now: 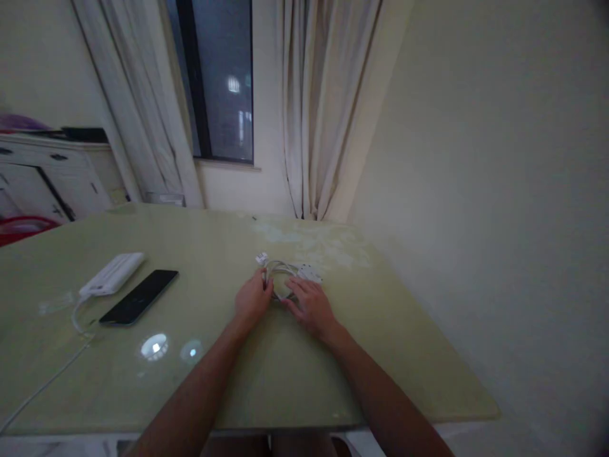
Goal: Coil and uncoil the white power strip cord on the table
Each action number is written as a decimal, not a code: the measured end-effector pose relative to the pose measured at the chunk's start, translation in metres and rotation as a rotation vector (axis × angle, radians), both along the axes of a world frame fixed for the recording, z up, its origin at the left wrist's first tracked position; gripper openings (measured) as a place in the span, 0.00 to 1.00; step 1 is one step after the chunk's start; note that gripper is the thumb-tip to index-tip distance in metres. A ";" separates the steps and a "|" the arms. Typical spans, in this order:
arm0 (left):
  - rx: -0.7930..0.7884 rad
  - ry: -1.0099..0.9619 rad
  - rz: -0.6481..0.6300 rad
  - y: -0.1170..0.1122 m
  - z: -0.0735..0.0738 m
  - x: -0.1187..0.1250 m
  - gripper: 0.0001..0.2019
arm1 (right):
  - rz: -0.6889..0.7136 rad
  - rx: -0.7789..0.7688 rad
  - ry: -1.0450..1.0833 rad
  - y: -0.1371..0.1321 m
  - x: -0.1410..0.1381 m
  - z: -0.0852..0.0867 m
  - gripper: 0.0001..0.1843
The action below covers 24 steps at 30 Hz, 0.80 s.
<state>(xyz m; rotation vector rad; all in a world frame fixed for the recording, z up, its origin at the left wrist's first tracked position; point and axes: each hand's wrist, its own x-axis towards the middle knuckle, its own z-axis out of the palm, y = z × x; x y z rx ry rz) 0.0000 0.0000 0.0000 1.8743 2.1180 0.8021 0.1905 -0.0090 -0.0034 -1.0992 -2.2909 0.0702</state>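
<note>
A white extension cord (281, 265) lies coiled in loose loops on the table. Its plug (261, 258) sticks out at the upper left of the coil, and its socket block (310, 273) rests at the right. My left hand (253, 298) is closed on the left side of the loops, just below the plug. On the other side, my right hand (314, 308) has its fingers and thumb around the right part of the coil, close to the socket block. My fingers hide part of the cord.
To the left on the greenish table (200, 247) lie a black phone (139, 298) and a white power bank (113, 274). From there a white cable (45, 385) runs to the near left edge. A wall (466, 190) borders the right; curtains (323, 108) hang behind.
</note>
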 end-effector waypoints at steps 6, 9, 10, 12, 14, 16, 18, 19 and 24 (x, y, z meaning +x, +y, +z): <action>-0.011 0.079 -0.073 0.000 0.000 -0.001 0.22 | -0.027 -0.095 0.034 0.010 0.021 0.004 0.28; -0.005 0.119 -0.087 -0.002 0.000 -0.001 0.23 | 0.131 -0.112 -0.033 0.005 0.018 0.006 0.32; -0.005 0.123 -0.099 -0.002 0.000 -0.001 0.23 | 0.167 -0.106 -0.053 0.003 0.016 0.006 0.30; -0.011 0.123 -0.130 -0.003 0.001 -0.001 0.25 | 0.196 -0.088 -0.078 0.001 0.011 0.005 0.22; -0.014 0.126 -0.164 -0.004 0.003 -0.002 0.25 | 0.180 -0.076 -0.080 0.002 0.008 0.004 0.15; -0.009 0.132 -0.188 -0.005 0.005 -0.002 0.26 | 0.146 -0.082 -0.071 0.005 0.008 0.003 0.12; 0.009 0.126 -0.215 -0.007 0.004 -0.003 0.27 | 0.114 -0.102 -0.042 0.008 0.009 0.002 0.11; 0.020 0.116 -0.228 -0.007 0.003 -0.003 0.27 | 0.106 -0.117 -0.021 0.008 0.010 0.002 0.11; 0.052 0.102 -0.264 -0.006 -0.006 -0.006 0.26 | 0.166 -0.140 0.005 0.005 0.014 0.003 0.21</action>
